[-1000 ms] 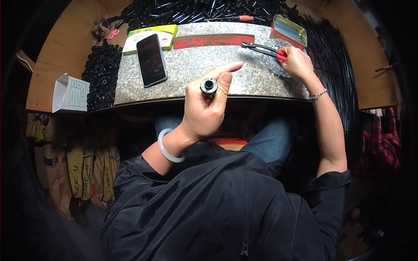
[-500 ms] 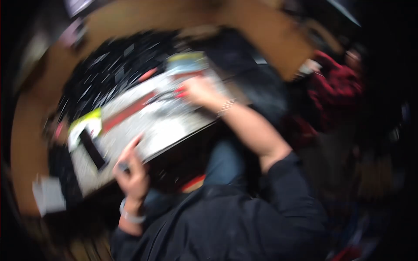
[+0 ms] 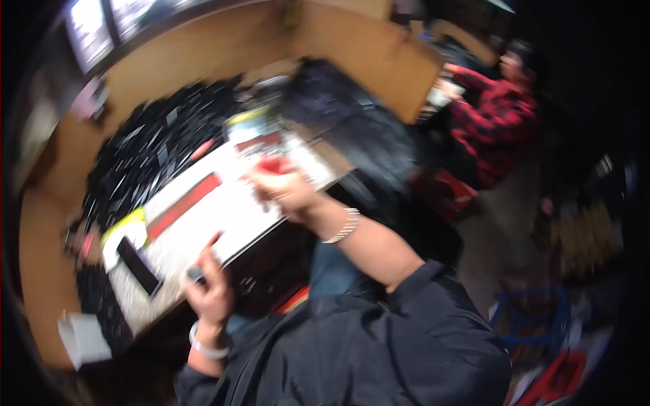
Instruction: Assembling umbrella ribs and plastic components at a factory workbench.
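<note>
Left hand (image 3: 212,296): fingers wrap a small dark cylindrical part (image 3: 196,275) near the pale speckled tabletop (image 3: 227,215), index finger extended; right hand (image 3: 283,191): at a blurred red handle (image 3: 273,164); finger state cannot be determined.

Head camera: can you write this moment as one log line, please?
left hand: holds dark cylinder | right hand: at blurred red item, grip unclear | tabletop: phone, red strip
</note>
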The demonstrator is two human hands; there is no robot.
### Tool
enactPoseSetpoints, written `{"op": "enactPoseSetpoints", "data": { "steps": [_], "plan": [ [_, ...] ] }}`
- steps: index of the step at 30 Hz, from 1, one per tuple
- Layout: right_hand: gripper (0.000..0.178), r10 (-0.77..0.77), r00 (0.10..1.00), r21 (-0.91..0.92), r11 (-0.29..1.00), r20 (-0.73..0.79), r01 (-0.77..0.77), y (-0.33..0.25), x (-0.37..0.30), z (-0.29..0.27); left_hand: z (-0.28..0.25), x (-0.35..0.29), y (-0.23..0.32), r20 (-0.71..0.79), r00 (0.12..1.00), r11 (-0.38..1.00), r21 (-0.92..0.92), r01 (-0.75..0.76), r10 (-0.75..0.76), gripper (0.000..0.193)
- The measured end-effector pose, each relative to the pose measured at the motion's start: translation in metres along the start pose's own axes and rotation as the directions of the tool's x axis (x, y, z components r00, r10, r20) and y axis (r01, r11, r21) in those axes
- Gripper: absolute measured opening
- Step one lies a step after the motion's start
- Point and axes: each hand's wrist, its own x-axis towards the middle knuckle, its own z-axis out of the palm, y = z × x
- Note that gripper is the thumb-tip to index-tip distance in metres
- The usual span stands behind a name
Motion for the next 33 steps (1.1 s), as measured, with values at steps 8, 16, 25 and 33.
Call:
{"op": "enactPoseSetpoints", "data": {
  "steps": [8,16,25,33],
  "plan": [
    [0.022,-0.055,0.981,0.381,0.924,0.185,-0.02,-0.002,-0.035,0.045,-0.001,-0.004,0.033,0.105,0.988,0.975,0.183,-0.129,0.111,0.03],
    [0.012,-0.557,0.783,-0.636,0.505,0.276,0.583,-0.02,-0.05,0.049,0.007,0.007,0.026,0.104,0.97,0.969,0.092,-0.228,0.219,0.021],
    [0.022,-0.663,0.505,-0.683,-0.012,0.552,0.731,-0.013,-0.048,0.06,-0.007,-0.002,0.006,-0.07,0.994,0.979,0.19,-0.069,0.084,0.029],
    [0.02,-0.671,0.48,-0.726,-0.129,0.565,0.675,-0.019,-0.057,0.054,0.001,0.003,0.011,0.043,0.991,0.984,0.12,-0.135,0.13,0.035]
  ]
}}
